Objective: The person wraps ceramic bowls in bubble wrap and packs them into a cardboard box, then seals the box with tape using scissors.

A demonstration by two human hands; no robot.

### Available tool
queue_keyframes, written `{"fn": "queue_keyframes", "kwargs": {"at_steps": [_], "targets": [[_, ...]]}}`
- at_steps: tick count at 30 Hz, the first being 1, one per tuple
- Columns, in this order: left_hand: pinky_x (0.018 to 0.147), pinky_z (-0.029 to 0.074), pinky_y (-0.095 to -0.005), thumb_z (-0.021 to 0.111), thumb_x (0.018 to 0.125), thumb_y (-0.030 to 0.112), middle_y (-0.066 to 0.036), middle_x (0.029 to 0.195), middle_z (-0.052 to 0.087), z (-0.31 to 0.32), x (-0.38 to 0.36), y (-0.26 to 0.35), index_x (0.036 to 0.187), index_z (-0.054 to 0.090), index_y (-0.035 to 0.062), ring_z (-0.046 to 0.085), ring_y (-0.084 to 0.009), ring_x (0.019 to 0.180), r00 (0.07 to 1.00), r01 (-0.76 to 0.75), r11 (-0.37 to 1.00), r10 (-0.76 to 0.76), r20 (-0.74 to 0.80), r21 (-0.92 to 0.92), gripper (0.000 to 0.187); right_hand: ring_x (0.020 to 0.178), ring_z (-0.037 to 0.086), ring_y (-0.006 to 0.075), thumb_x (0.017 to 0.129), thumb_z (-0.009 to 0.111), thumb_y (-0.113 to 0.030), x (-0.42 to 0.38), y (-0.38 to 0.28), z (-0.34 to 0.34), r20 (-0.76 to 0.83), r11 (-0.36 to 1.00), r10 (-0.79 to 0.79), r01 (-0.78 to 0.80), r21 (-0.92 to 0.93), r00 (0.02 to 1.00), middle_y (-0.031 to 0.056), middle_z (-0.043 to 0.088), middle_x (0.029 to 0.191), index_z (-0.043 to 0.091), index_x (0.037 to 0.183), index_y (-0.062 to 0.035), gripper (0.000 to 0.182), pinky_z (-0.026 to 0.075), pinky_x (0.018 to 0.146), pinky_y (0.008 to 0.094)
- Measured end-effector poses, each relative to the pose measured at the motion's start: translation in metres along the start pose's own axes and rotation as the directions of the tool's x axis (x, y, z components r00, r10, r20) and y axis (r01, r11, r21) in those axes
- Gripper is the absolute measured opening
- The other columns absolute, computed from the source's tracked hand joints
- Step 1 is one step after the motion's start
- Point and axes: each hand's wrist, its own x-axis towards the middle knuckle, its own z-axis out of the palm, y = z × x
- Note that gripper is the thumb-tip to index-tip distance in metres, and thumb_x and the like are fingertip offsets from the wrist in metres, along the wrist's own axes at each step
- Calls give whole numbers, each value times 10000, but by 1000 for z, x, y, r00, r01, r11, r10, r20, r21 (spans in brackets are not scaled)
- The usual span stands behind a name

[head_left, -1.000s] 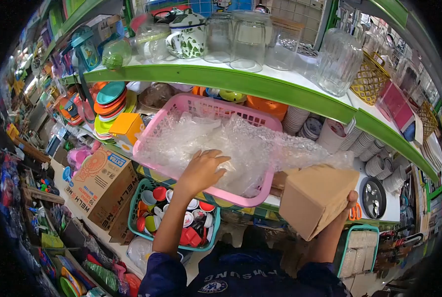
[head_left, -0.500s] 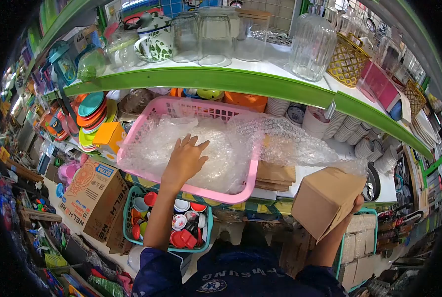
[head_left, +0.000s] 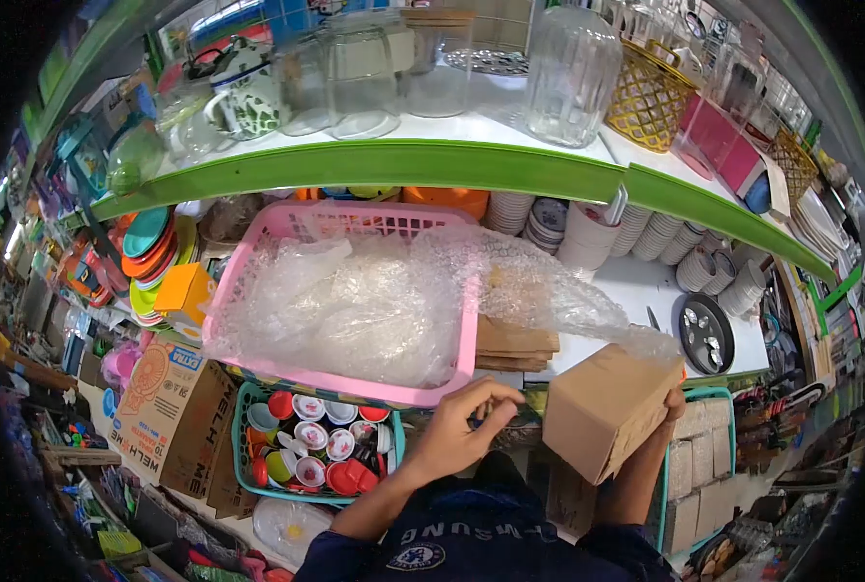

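At far left we see a printed brown cardboard carton [head_left: 156, 412], with a stack of round multicoloured plates [head_left: 147, 254] and a small yellow-orange box [head_left: 182, 294] above it. Next comes a teal plastic basket [head_left: 237, 438] crowded with red, white and green cups and lids [head_left: 324, 441]. Behind it sits our large pink plastic basket [head_left: 467, 339], heaped with crumpled clear plastic wrap [head_left: 365, 301]; a white shelf with a green front edge [head_left: 374, 167] overhangs its back, carrying clear glass jars [head_left: 573, 78].

Just in front of the pink basket's right corner we have the left hand [head_left: 466, 422], its grip loose and empty, fingers curled with the thumb apart. Behind it, flat brown cardboard pieces [head_left: 515, 341] lie beside the basket, partly covered by a strip of clear bubble wrap [head_left: 573, 296] that crosses the basket's right wall and reaches the plain brown cardboard box [head_left: 597, 407].

We hold that box tilted before the lower white shelf [head_left: 636, 281], the right hand [head_left: 673, 405] gripping its right side. Farther right are a round black pan [head_left: 706, 333] and a teal-rimmed crate [head_left: 731, 427] of pale blocks [head_left: 701, 456].
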Motion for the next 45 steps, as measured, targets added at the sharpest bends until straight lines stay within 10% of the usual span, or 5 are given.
{"fn": "queue_keyframes", "kwargs": {"at_steps": [4, 10, 16, 31, 45], "targets": [[594, 331, -209, 533, 970, 102, 39, 766, 480, 33, 17, -16, 1050, 566, 45, 401, -42, 671, 972, -32, 976, -20, -234, -215, 104, 1079, 601, 319, 590, 747, -274, 1, -4, 45, -135, 997, -81, 81, 0, 988, 203, 558, 1235, 372, 1352, 62, 913, 501, 937, 386], [715, 375, -242, 383, 1041, 286, -26, 965, 534, 55, 44, -34, 1185, 444, 79, 453, -93, 805, 988, 89, 952, -123, -97, -292, 260, 1167, 537, 272, 514, 767, -359, -4, -18, 15, -4, 985, 105, -105, -135, 994, 193, 507, 1262, 325, 1370, 94, 1064, 447, 972, 348], [698, 404, -266, 470, 1009, 281, -34, 1019, 551, 82, 76, -43, 1142, 489, 93, 503, -121, 829, 861, 186, 521, -495, -117, -833, 231, 1238, 468, 261, 525, 758, -346, -2, -40, -26, 200, 932, 239, -167, -321, 950, 189, 464, 1323, 330, 1369, 115, 1053, 330, 1045, 349], [1136, 318, -448, 335, 872, 75, -161, 1470, 389, 120, 140, -71, 1382, 372, -100, 378, -277, 1357, 942, 143, 494, -334, -36, -858, 541, 1157, 499, 256, 534, 765, -353, -31, -96, -92, 60, 921, 156, -123, -369, 986, 176, 502, 1242, 118, 1495, 77, 1236, 312, 1011, 321], [958, 518, -509, 266, 987, -20, -214, 1460, 368, 134, 174, -73, 1454, 155, 7, 497, -418, 1229, 973, 204, 720, -222, 59, -663, 481, 1055, 609, 268, 577, 745, -338, -39, -130, -109, -297, 987, -120, 82, -136, 947, 168, 588, 1181, 180, 1465, 88, 1136, 476, 948, 346]]}}
